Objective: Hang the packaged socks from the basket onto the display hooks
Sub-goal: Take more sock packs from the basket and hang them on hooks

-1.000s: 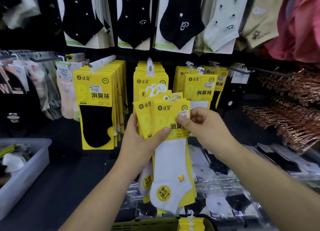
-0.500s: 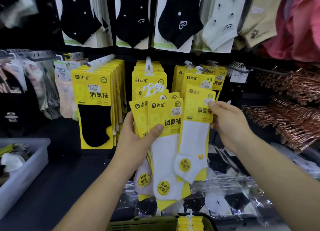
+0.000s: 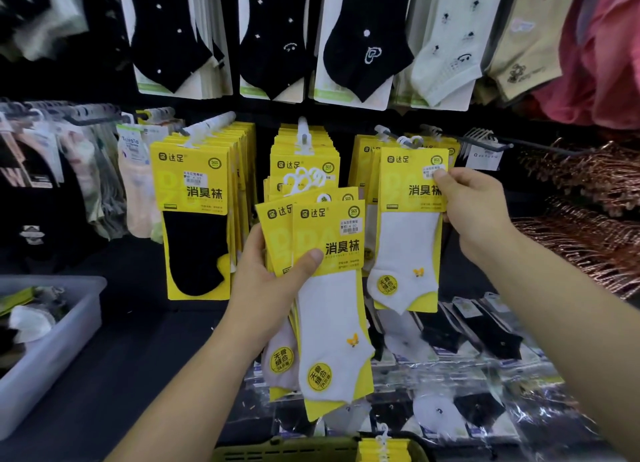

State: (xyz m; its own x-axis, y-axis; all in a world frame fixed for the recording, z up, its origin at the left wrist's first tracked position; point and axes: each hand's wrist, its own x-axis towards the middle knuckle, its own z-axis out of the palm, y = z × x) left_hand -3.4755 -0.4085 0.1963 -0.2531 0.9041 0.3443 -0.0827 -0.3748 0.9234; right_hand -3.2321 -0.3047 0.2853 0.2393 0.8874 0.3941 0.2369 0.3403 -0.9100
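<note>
My left hand (image 3: 273, 288) grips a fanned stack of yellow sock packs (image 3: 329, 288), thumb across the front pack, which shows a white sock. My right hand (image 3: 474, 215) pinches the upper right corner of a single yellow pack with a white sock (image 3: 408, 239) and holds it up at the right display hook (image 3: 398, 137), its white hanger at the hook's tip. The green basket (image 3: 284, 451) sits at the bottom edge with more yellow packs (image 3: 381, 451) inside.
A hook of yellow packs with black socks (image 3: 197, 215) hangs at left, a full middle hook (image 3: 303, 139) behind my stack. Socks hang above. Copper hangers (image 3: 588, 219) pile at right, a grey bin (image 3: 52, 340) stands at left, bagged socks (image 3: 485, 340) lie below.
My right hand pulled one white-sock pack off the front of the stack and carried it up and right to the right hook. My left hand stayed put with the stack.
</note>
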